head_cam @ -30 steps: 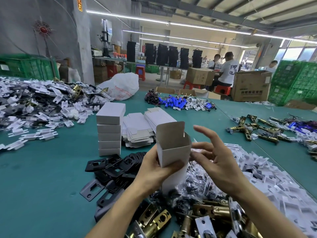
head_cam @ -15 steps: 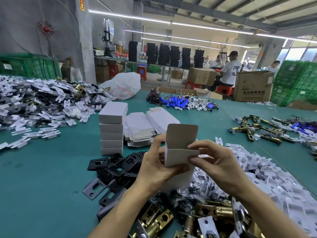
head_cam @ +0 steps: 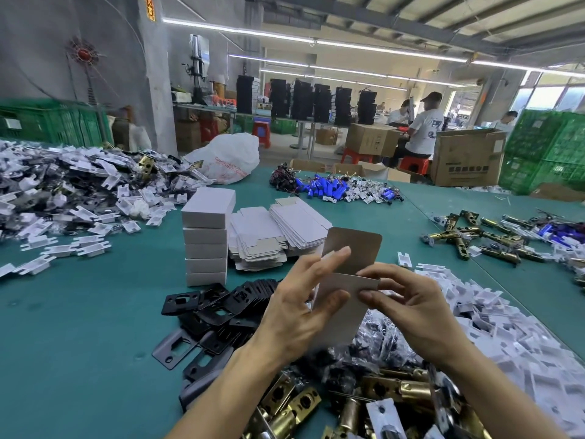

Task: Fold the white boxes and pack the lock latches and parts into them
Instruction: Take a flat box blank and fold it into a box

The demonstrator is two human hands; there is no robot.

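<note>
A white box point(head_cam: 343, 307) stands upright between my hands above the table, its top flap point(head_cam: 354, 251) raised and showing brown inside. My left hand point(head_cam: 300, 312) grips the box from the left, thumb across its front. My right hand point(head_cam: 411, 308) pinches the box's upper right edge. A stack of folded white boxes point(head_cam: 207, 239) stands behind, with flat box blanks point(head_cam: 278, 232) fanned beside it. Black strike plates point(head_cam: 215, 312) lie under my left wrist. Brass lock latches point(head_cam: 380, 394) and bagged parts point(head_cam: 380, 340) lie near the front edge.
White plastic parts are heaped at right point(head_cam: 506, 337) and far left point(head_cam: 63, 191). More brass latches point(head_cam: 468, 236) lie at right, blue batteries point(head_cam: 329, 188) and a white bag point(head_cam: 228, 158) at the back. Green mat point(head_cam: 79, 327) shows at left. People work behind cardboard boxes point(head_cam: 465, 156).
The box has been turned and flattened toward me, its flap now upright. My right hand, open beside it a second ago, has closed onto the box's upper edge.
</note>
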